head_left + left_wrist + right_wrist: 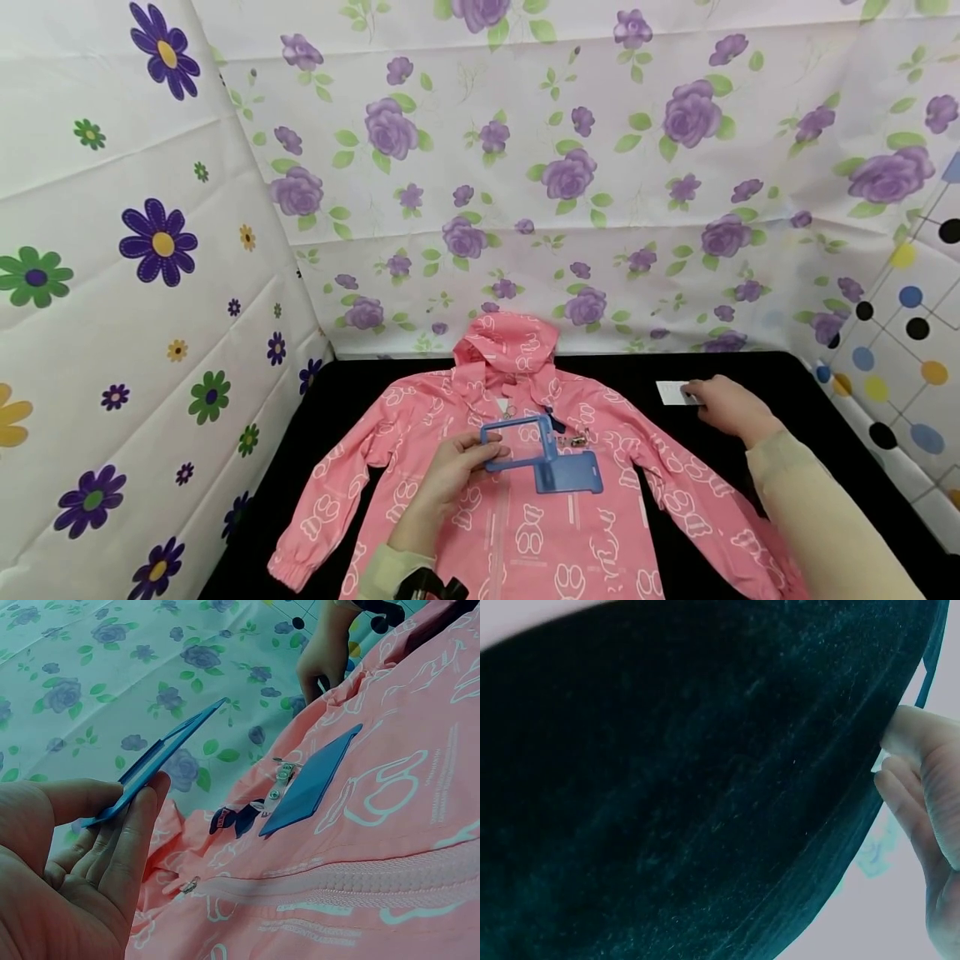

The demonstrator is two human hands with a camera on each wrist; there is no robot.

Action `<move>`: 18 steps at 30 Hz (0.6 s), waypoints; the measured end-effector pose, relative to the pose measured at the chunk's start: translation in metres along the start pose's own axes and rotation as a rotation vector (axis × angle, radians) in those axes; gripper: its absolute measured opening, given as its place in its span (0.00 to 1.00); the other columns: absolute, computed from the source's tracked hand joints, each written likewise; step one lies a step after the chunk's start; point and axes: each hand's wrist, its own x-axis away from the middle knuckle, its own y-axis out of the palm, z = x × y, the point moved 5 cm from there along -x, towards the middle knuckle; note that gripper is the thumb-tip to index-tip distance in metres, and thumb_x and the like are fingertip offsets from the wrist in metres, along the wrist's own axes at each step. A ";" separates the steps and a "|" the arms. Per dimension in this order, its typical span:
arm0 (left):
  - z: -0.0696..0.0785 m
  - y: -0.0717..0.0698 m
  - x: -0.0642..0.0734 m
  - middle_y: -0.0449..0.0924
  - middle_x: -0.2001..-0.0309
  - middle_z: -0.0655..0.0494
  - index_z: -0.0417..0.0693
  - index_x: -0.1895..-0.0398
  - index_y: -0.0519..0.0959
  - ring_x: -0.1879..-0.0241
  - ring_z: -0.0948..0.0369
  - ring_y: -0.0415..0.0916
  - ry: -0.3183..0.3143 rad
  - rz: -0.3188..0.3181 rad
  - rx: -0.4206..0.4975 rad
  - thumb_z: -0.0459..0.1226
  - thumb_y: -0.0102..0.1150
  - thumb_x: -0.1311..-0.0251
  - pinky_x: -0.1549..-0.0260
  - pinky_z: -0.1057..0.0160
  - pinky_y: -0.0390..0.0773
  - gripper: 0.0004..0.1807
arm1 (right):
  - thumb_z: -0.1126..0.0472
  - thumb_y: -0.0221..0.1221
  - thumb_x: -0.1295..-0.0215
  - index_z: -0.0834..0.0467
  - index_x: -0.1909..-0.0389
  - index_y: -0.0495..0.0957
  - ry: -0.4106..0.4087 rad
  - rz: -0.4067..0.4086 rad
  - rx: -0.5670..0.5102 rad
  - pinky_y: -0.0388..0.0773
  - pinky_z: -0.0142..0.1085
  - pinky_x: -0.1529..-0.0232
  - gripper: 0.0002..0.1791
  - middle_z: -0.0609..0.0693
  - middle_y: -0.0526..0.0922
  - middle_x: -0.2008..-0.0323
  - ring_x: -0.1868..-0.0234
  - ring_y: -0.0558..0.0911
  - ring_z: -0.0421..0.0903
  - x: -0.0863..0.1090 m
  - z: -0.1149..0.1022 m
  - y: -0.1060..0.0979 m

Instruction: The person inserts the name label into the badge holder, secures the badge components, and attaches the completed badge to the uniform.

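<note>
My left hand (456, 468) pinches one side of a blue rectangular badge-holder frame (550, 442) between thumb and fingers, held above a pink hooded jacket (405, 417). In the left wrist view the frame (142, 769) is seen nearly edge-on. The other blue badge-holder piece (572, 473), a solid panel, lies on the jacket's chest beside a metal clip (577, 441) and a dark blue bow (236, 820). Far to the right, my right hand (735, 410) has its thumb and fingertips on the right edge of a white card (672, 392). Only a sliver of card shows between those fingers in the right wrist view.
A black cloth (600, 365) covers the table under the spread jacket. Floral sheets (517, 183) hang as walls behind and at the left, and a dotted sheet (892, 333) hangs at the right. The jacket's sleeve (322, 508) reaches out at the left.
</note>
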 end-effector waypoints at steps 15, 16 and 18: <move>0.000 -0.001 0.000 0.91 0.58 0.45 0.23 0.40 0.79 0.56 0.54 0.91 0.005 0.000 0.008 0.33 0.69 0.29 0.52 0.54 0.89 0.22 | 0.72 0.70 0.41 0.66 0.51 0.86 0.006 -0.032 -0.009 0.81 0.47 0.70 0.16 0.51 0.86 0.67 0.72 0.79 0.44 0.006 -0.003 -0.005; 0.000 -0.001 0.000 0.91 0.58 0.46 0.23 0.40 0.79 0.56 0.54 0.91 0.002 -0.001 0.011 0.33 0.69 0.29 0.51 0.54 0.89 0.22 | 0.72 0.70 0.41 0.65 0.51 0.86 0.001 -0.028 -0.004 0.79 0.45 0.71 0.16 0.50 0.85 0.68 0.73 0.77 0.42 0.006 -0.004 -0.005; 0.000 -0.001 0.000 0.91 0.58 0.46 0.23 0.40 0.79 0.56 0.54 0.91 0.004 -0.001 0.007 0.33 0.69 0.29 0.52 0.54 0.89 0.22 | 0.73 0.70 0.41 0.63 0.55 0.86 -0.011 -0.018 0.003 0.74 0.42 0.73 0.13 0.47 0.82 0.71 0.76 0.71 0.41 0.006 -0.006 -0.005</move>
